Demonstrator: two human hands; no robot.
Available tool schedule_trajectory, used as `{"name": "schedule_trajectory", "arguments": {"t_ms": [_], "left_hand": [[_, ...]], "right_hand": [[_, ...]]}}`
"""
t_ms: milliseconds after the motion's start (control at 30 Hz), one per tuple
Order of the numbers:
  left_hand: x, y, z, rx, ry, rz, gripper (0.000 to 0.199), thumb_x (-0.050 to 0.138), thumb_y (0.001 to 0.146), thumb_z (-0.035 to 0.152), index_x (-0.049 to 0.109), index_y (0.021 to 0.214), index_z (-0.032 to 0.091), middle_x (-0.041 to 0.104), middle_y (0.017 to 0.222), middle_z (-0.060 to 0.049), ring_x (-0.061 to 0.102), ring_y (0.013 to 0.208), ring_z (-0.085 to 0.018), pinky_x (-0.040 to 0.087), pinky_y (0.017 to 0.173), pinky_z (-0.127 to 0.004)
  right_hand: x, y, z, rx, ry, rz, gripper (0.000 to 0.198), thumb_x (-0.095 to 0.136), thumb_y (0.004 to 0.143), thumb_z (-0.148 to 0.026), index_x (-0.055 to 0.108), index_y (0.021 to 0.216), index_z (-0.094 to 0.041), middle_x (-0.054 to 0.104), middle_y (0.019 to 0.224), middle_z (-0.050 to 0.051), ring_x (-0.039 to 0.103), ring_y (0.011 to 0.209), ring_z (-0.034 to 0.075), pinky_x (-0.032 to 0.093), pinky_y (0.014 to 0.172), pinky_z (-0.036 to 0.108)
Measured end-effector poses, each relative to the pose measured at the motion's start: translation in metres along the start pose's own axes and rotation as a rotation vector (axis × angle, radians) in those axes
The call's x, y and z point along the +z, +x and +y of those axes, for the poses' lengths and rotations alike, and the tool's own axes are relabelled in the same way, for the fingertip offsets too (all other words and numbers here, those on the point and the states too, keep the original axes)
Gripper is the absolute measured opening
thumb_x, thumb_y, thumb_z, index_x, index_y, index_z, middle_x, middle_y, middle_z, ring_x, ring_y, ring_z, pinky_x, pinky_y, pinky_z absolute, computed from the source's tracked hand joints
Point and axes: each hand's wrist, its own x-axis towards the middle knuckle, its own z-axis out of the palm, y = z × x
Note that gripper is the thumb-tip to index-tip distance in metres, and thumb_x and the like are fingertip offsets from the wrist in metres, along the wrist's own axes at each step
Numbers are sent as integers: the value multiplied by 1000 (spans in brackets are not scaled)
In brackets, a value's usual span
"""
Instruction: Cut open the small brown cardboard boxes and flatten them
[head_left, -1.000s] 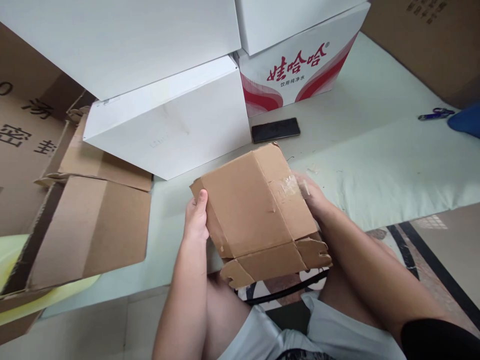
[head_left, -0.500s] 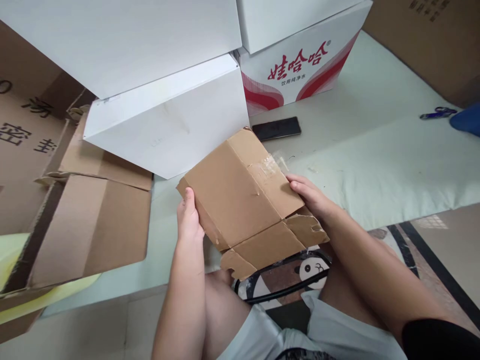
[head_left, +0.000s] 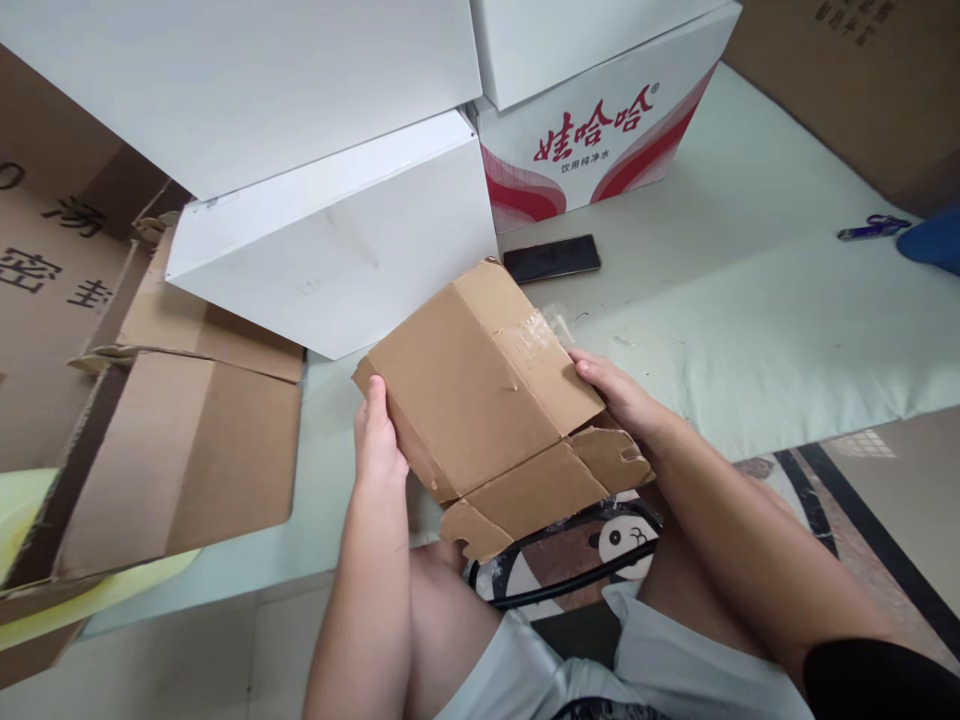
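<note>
Between my two hands is a brown cardboard box, tilted, with an end flap hanging open toward my lap and torn clear tape on its upper right side. My left hand grips its left edge, thumb on top and the other fingers mostly hidden. At the right edge, my right hand holds the box, with its fingertips partly behind the cardboard. A black phone lies flat on the table just beyond the box.
White cartons are stacked behind, one with red lettering. Opened brown cartons stand at the left. On the pale green cloth, a small purple-handled tool lies beside a blue object. Another brown carton stands far right.
Hardly anything differs. The box's right side and my right hand have shifted very slightly left, and both hands keep their hold.
</note>
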Motion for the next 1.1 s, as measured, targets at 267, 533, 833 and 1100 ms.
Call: {"name": "schedule_trajectory", "arguments": {"t_ms": [267,533,833,1100], "left_hand": [[0,-2,2,-6,-1,-10,53,86,70,62,78,102,21,82,107,-8,77,105,-24,62,87,-28],[-1,-1,1,-16,-1,15,50,86,71,60,78,101,21,82,105,-8,76,105,-25,63,86,-29],[1,-1,1,-22,9,25,50,85,71,60,77,101,21,81,104,-8,76,104,-25,62,87,-29],[1,-1,1,-40,18,3,48,82,73,61,76,101,22,81,107,-7,75,110,-26,62,92,-32]], "right_hand": [[0,0,-1,27,27,5,56,69,81,-67,72,118,-25,75,117,7,68,110,29,52,91,40],[3,-1,-3,29,58,11,58,71,81,-67,72,120,-24,77,117,6,70,104,28,51,89,38],[2,0,-2,24,32,10,59,70,81,-67,71,119,-21,77,118,7,70,105,28,50,86,37],[2,0,-3,23,22,2,58,68,82,-66,70,120,-23,77,118,7,70,106,29,52,88,38]]}}
